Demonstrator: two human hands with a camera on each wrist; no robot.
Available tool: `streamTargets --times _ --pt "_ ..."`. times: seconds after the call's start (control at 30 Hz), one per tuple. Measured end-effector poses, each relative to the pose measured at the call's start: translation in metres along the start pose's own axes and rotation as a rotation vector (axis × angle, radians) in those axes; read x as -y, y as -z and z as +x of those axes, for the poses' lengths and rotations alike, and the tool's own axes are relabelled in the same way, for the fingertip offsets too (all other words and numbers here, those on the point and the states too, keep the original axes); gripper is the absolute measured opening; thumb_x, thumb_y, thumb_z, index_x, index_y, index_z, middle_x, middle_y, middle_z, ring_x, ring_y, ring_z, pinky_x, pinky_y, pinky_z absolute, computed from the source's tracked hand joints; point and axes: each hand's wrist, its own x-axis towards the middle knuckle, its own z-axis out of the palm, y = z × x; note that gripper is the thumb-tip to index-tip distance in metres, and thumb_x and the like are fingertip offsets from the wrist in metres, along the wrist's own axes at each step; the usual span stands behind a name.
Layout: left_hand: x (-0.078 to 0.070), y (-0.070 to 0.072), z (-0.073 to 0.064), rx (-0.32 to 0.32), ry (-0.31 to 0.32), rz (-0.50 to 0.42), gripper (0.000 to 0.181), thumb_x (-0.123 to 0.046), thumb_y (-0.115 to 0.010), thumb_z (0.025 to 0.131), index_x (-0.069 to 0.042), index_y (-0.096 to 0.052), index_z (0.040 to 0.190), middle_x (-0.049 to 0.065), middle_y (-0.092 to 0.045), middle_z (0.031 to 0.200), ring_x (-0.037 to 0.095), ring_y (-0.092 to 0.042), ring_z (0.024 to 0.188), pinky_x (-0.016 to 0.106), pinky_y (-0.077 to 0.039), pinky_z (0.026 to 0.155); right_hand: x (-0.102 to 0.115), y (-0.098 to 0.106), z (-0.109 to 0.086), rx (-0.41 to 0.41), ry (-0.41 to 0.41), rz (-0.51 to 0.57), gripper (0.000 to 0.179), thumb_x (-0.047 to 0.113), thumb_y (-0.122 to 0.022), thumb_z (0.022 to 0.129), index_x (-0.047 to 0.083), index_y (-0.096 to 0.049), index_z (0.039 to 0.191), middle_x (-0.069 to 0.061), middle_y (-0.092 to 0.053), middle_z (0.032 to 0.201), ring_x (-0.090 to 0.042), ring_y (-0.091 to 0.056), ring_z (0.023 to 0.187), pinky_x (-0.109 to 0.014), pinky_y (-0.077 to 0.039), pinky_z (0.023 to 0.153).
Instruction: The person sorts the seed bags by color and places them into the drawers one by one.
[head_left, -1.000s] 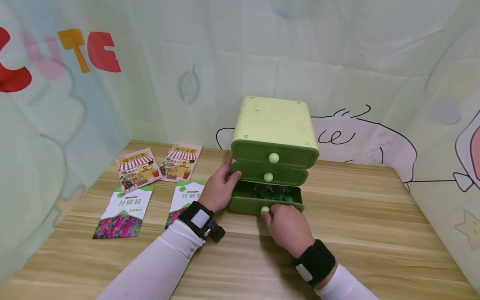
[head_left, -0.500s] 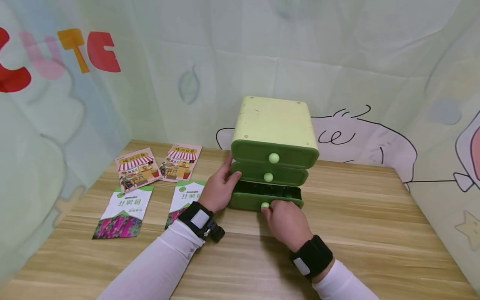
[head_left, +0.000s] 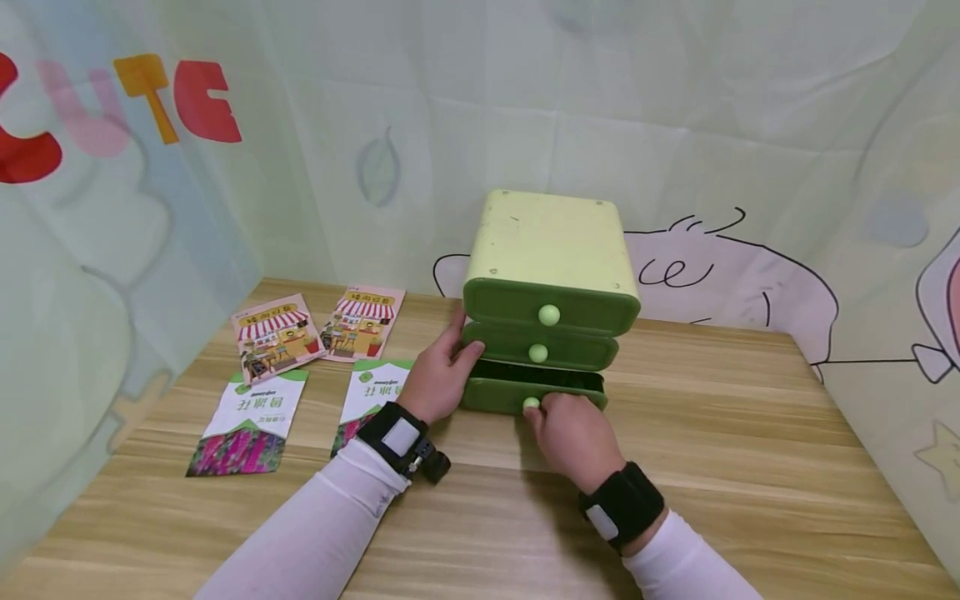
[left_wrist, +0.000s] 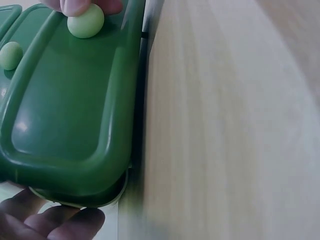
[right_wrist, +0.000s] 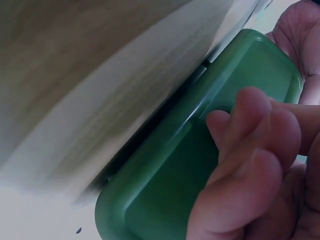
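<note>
A small three-drawer cabinet [head_left: 551, 242] with a cream body and green fronts stands on the table. Its bottom drawer [head_left: 491, 395] is partly out, its inside dark. My right hand [head_left: 579, 442] pinches that drawer's pale round knob [left_wrist: 86, 22], the other fingers bent in front of the green face [right_wrist: 165, 185]. At the cabinet's left side, my left hand [head_left: 435, 379] holds the body, thumb at the front edge by the middle drawer [head_left: 502, 345]. Seen from the left wrist, its fingers [left_wrist: 80, 225] lie along the side.
Two pink shop-picture packets [head_left: 277, 337] lie at the back left of the wooden table [head_left: 750, 467]. Nearer are two white flower packets [head_left: 255, 425], one partly behind the left hand. A printed cloth [head_left: 337, 167] hangs behind and on both sides.
My right hand has pushed the bottom drawer further in, and the green contents seen in it earlier no longer show. The left hand has stayed in place.
</note>
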Motion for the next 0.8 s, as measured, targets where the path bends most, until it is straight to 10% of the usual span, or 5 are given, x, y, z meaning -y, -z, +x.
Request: streamTargets --times 0.8 --pt "0.001 -0.001 0.0 -0.005 -0.006 0.005 0.06 -0.053 -0.043 0.096 -0.045 -0.012 0.146 -0.001 -0.038 0.144 0.012 -0.038 0.122 0.044 -0.037 0.101 0.002 0.007 0.014 0.046 -0.045 0.006 0.037 0.031 -0.055 0.094 0.016 -0.054 0.061 0.002 -0.048 0.051 -0.013 -0.044 0.046 -0.03 -0.039 0.043"
